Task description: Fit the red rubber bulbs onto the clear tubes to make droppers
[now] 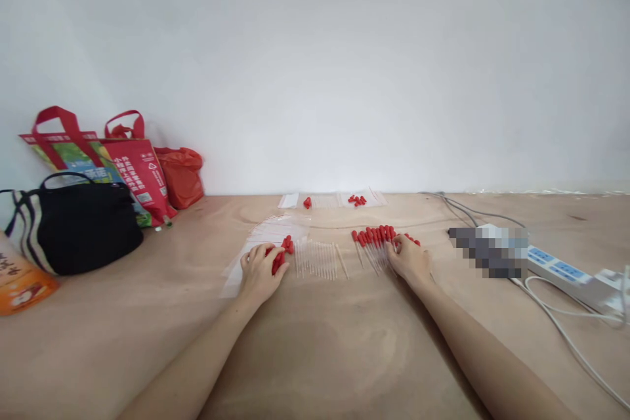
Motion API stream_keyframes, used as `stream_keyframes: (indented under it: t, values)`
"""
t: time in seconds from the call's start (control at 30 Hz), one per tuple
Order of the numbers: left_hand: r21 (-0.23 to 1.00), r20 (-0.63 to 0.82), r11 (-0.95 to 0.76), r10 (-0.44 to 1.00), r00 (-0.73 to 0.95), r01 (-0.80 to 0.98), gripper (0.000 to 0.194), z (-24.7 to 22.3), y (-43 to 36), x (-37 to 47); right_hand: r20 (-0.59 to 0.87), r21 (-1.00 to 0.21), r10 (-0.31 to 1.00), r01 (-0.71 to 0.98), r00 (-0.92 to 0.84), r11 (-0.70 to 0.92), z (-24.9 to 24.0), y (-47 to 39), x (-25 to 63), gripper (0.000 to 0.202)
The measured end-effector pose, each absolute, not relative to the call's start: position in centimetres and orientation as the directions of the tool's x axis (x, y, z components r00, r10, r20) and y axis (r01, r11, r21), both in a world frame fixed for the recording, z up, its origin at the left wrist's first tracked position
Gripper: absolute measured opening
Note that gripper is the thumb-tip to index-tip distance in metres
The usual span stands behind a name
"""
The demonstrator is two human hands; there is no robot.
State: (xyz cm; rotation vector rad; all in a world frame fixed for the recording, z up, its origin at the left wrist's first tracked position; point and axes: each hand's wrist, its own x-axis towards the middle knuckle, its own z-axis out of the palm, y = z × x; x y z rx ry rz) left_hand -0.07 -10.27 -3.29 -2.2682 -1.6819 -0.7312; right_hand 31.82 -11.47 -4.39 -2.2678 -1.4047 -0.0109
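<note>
My left hand (262,272) is curled over a small pile of red rubber bulbs (288,244) on a clear plastic bag (268,230), its fingers closing on a bulb. To its right lies a row of thin clear glass tubes (319,257), side by side, without bulbs. Further right, several droppers (377,236), tubes with red bulbs on their far ends, lie in a fanned row. At that row's right end, my right hand (411,262) has thumb and fingers together on a dropper. Its fingers partly hide what they hold and the droppers beneath.
By the wall lie small clear bags (322,201) with more red bulbs (357,200). At left stand a black bag (88,226), shopping bags (140,177) and an orange package (24,282). A power strip (561,266) with cables (561,328) and a blurred-out object (487,252) are at right.
</note>
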Motion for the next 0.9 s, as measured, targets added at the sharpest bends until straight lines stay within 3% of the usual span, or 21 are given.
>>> stream_keyframes:
  t: [0.17, 0.3, 0.57, 0.9]
  values:
    - [0.118, 0.495, -0.335, 0.836, 0.237, 0.935, 0.020, -3.0, -10.2, -0.1, 0.402, -0.321, 0.860, 0.928, 0.315, -0.190, -3.7, -12.6, 29.5, 0.024]
    - [0.121, 0.493, -0.339, 0.836, 0.240, 0.933, 0.017, -2.8, -10.1, -0.1, 0.370, -0.302, 0.925, 0.953, 0.091, 0.027, -3.5, -13.2, 25.8, 0.023]
    - [0.097, 0.504, -0.357, 0.822, 0.264, 0.929, 0.017, -2.8, -10.0, -0.3, 0.161, -0.203, 0.977, 0.973, 0.143, -0.109, -3.1, -11.5, 22.3, 0.029]
    - [0.102, 0.576, -0.237, 0.806, 0.137, 0.966, 0.010, -3.2, -9.1, 0.5, 0.234, -0.131, 0.968, 0.990, 0.087, -0.057, -3.5, -12.6, 22.6, 0.027]
